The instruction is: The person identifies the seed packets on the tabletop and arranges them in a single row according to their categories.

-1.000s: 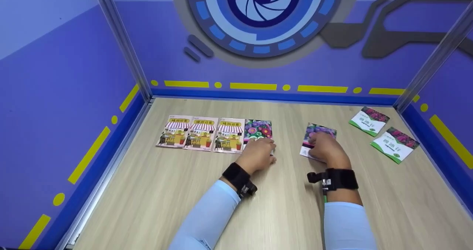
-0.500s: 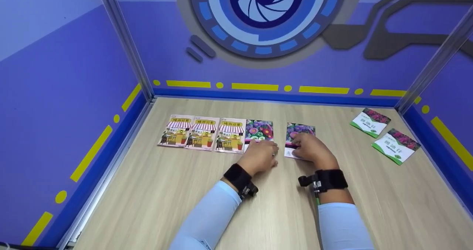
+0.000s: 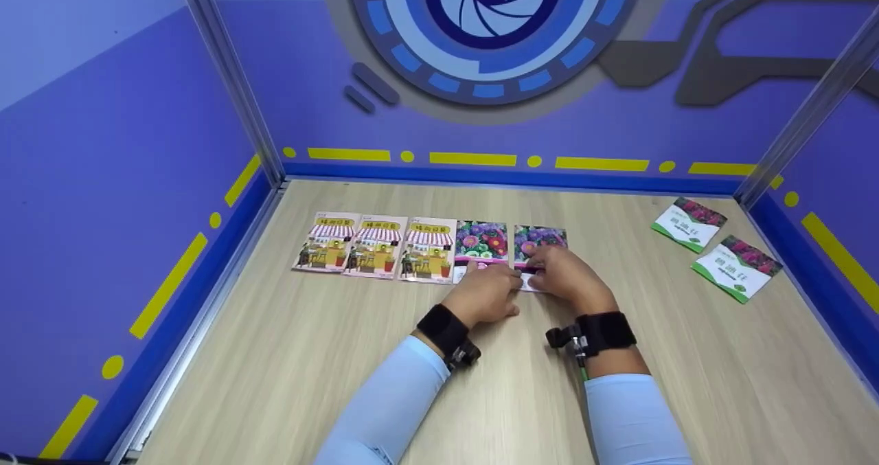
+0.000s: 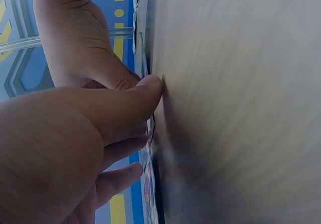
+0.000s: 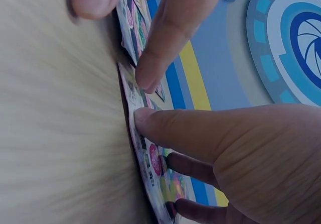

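In the head view, two flat flower-printed packets lie side by side with a slim gap: a left flower packet (image 3: 482, 240) and a right flower packet (image 3: 540, 235). My left hand (image 3: 486, 292) rests over the lower part of the left one, its fingertips reaching the gap. My right hand (image 3: 570, 276) presses the right packet; in the right wrist view its thumb (image 5: 155, 123) and spread fingers lie on the printed face. The left wrist view shows the left thumb (image 4: 145, 93) near the tabletop. Both packets' lower parts are partly hidden by the hands.
Several pink packets with a striped-awning shop picture (image 3: 427, 251) continue the row to the left. At the right lie two white-and-green flower packets, one farther back (image 3: 689, 224) and one nearer (image 3: 737, 268). Blue panels (image 3: 426, 135) border the wooden table (image 3: 522, 396).
My right hand has slid the right flower packet leftward and straightened it, bringing it close beside the left one. My left hand has stayed nearly in place, shifting slightly right.
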### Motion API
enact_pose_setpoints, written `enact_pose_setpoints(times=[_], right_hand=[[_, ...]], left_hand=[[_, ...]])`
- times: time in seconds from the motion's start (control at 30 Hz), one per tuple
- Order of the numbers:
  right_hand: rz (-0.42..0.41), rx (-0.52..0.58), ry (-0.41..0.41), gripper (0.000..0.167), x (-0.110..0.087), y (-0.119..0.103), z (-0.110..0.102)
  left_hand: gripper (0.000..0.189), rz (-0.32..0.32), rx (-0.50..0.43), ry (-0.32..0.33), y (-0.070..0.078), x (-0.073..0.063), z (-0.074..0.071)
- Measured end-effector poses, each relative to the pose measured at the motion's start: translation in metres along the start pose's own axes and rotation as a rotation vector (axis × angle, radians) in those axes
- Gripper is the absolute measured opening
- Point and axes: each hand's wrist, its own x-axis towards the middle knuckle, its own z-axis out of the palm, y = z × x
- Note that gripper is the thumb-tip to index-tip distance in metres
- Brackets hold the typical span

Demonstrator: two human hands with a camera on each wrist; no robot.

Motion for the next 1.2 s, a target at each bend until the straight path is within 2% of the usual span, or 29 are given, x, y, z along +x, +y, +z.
enact_pose_setpoints(times=[0.27, 0.53, 0.67, 0.9, 1.07, 1.2], right_hand=[[0.017, 0.033, -0.032, 0.023, 0.000, 0.002, -0.002], [0.188, -0.006, 0.015, 0.039, -0.008, 0.016, -0.013], [0.214, -0.018, 0.014, 0.042, -0.010, 0.021, -0.016], [0.290, -0.003, -0.011, 0.042, -0.011, 0.017, -0.016], [0.295, -0.026, -0.015, 0.040, -0.011, 0.017, -0.015], [0.302, 0.006, -0.017, 0.041, -0.010, 0.019, -0.016]], left_hand=[[0.050, 0.000, 0.022, -0.037, 0.001, -0.001, -0.002], [0.058, -0.034, -0.004, -0.063, 0.000, -0.002, -0.001], [0.059, -0.046, 0.004, -0.069, -0.001, -0.003, 0.000], [0.062, -0.064, 0.026, -0.087, -0.001, -0.002, -0.002], [0.061, -0.063, 0.027, -0.085, 0.000, -0.003, -0.002], [0.062, -0.064, 0.020, -0.075, 0.000, -0.003, -0.003]])
